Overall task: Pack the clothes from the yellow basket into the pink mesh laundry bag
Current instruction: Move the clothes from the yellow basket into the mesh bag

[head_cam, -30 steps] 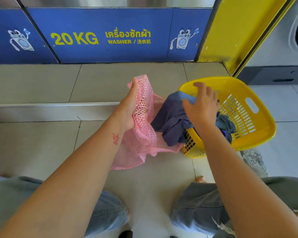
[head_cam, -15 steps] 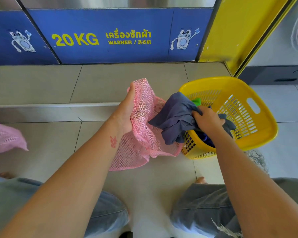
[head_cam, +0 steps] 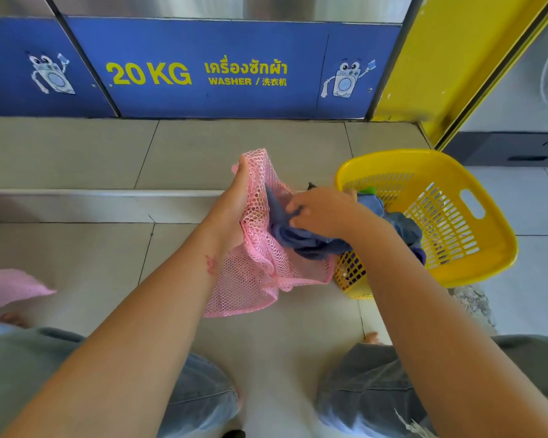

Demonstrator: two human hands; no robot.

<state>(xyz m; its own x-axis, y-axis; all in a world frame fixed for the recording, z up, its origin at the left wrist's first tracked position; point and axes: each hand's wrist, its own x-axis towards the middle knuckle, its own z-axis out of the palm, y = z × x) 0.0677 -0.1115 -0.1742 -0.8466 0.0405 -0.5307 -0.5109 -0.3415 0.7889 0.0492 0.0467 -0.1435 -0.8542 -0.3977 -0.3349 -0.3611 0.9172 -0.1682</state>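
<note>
The pink mesh laundry bag stands on the tiled floor with its mouth held up by my left hand, which grips the rim. My right hand is closed on a dark blue garment and pushes it into the bag's mouth. The garment trails back over the rim of the yellow basket, which is tilted on the floor just right of the bag. A blue cloth and a bit of green cloth lie inside the basket.
A raised tiled step runs across behind the bag, under blue washer panels. A second pink mesh bag lies at the far left. My knees in denim shorts are at the bottom. A yellow panel stands behind the basket.
My right hand has pulled the dark blue garment out of the basket and moved left into the mouth of the pink bag. My left hand still holds the bag's rim.
</note>
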